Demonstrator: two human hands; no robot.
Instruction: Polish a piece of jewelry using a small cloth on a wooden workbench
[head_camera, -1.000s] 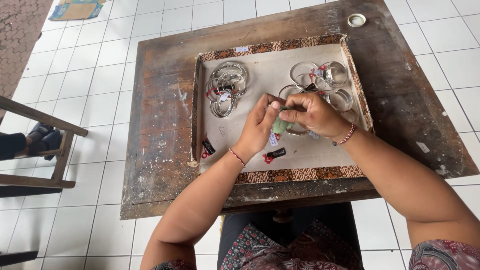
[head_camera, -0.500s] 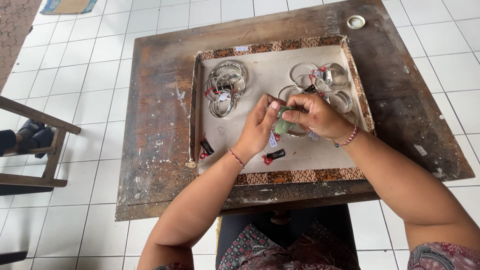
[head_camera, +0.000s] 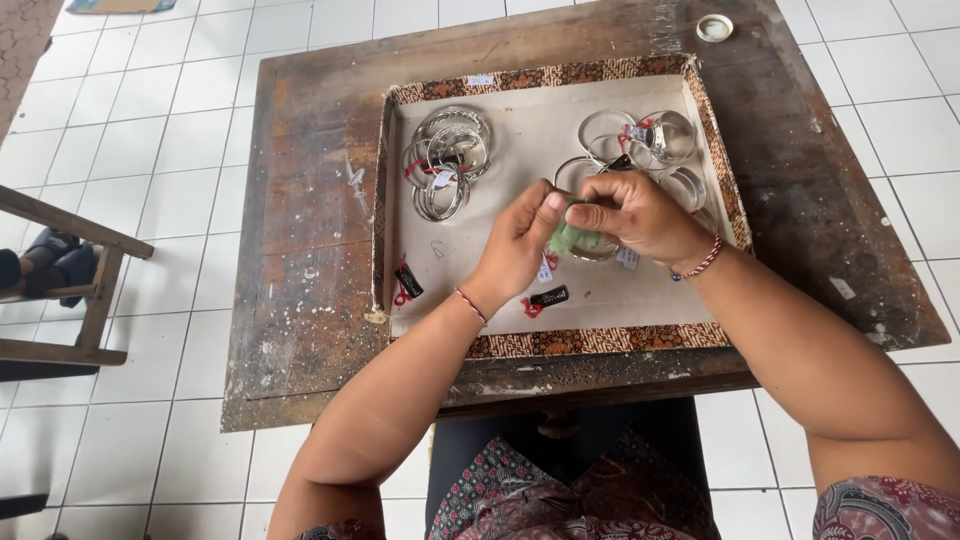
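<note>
I see a small green cloth (head_camera: 572, 238) pinched between both hands over the middle of the tray (head_camera: 560, 340). My left hand (head_camera: 520, 245) curls closed on it; my right hand (head_camera: 640, 215) grips it too, with a silver bangle (head_camera: 590, 252) showing under it. Bangle piles lie far left (head_camera: 448, 160) and far right (head_camera: 640, 140); black tags (head_camera: 548, 296) lie near.

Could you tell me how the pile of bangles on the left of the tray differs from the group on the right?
The left pile of bangles lies heaped and overlapping, clear of both hands; the right group of bangles is spread looser, partly hidden behind the right hand. The left pile sits beside the tray's left wall, the right group near its far right corner. Both are silvery rings with red-strung tags.
</note>
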